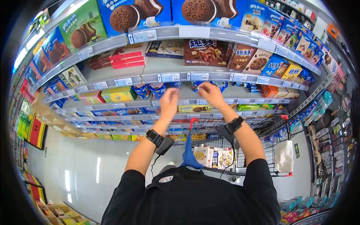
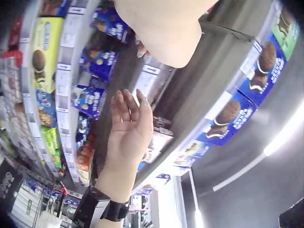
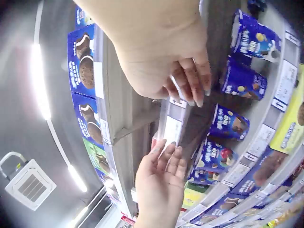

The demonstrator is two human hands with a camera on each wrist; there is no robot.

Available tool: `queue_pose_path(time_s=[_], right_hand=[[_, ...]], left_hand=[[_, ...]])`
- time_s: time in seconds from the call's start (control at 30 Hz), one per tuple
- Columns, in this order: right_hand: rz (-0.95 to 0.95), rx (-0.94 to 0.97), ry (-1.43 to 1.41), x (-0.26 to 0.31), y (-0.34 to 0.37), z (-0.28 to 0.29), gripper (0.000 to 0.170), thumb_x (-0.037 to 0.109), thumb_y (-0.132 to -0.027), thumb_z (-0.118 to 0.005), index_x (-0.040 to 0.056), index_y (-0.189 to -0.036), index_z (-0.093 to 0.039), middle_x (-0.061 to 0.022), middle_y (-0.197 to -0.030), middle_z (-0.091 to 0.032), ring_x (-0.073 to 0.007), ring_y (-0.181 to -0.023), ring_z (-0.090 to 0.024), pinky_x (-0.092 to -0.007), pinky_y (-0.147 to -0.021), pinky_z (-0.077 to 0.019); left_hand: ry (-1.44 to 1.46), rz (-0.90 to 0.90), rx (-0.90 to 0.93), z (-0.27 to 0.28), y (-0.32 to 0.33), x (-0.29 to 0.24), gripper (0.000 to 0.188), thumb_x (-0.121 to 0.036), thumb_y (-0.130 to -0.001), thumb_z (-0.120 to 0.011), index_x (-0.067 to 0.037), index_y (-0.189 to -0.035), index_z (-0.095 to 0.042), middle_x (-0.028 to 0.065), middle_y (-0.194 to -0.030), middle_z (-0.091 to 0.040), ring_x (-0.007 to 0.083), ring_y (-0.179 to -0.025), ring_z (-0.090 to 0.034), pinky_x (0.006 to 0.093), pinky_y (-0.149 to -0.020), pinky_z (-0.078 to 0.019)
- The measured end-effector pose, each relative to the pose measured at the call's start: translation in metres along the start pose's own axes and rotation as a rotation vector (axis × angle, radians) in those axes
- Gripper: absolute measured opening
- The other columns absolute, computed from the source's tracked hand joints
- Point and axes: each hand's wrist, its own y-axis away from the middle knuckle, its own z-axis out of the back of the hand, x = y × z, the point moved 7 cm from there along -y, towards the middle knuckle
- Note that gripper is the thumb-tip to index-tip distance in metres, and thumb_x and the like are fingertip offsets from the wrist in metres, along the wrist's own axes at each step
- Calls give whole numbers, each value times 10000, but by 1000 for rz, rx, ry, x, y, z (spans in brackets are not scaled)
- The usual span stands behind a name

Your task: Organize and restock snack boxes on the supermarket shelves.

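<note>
My left hand (image 1: 169, 100), blurred in the head view, is raised at the shelf edge with its fingers loosely extended. To its right, my right hand (image 1: 213, 95) is up at the same edge, fingers slightly bent. In the right wrist view the left palm (image 3: 160, 187) faces up below a price-label strip (image 3: 172, 124), and the right hand (image 3: 164, 57) hangs over that strip; contact cannot be told. Neither hand shows anything held. Blue snack packs (image 3: 229, 122) stand on the shelf beside them. The left wrist view shows the right hand (image 2: 129, 137) with relaxed fingers.
Large blue cookie boxes (image 1: 135, 15) line the upper shelf, with a brown cookie box (image 1: 204, 53) below. A wire shopping cart (image 1: 257, 150) with boxes (image 1: 225, 158) inside stands in front at right. A blue strap-like item (image 1: 190, 152) hangs at its near side.
</note>
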Motion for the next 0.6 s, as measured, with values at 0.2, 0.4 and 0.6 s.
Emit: queue_pose_path(time_s=[0.2, 0.4, 0.6], right_hand=[[200, -206, 262, 80, -61, 11, 171, 97, -754, -583, 19, -904, -605, -151, -809, -645, -280, -728, -631, -336, -672, -487], [222, -15, 621, 107, -115, -44, 337, 200, -722, -634, 60, -1024, -582, -169, -960, -600, -340, -970, -558, -421, -799, -455], [387, 118, 941, 90, -179, -109, 613, 249, -674, -687, 47, -1199, -442, -197, -1134, -533, -369, -1066, -504, -439, -918, -410]], left_hand=[[-510, -490, -76, 25, -87, -95, 236, -73, -727, -570, -14, -955, -559, 146, -973, -549, 309, -953, -512, 388, -824, -415], [-910, -419, -106, 65, -153, -70, 326, -204, -715, -617, -36, -988, -560, 153, -991, -539, 359, -979, -490, 432, -851, -407], [-949, -371, 0, 75, -170, -46, 320, -236, -715, -613, -41, -967, -577, 154, -1004, -540, 347, -982, -502, 451, -834, -420]])
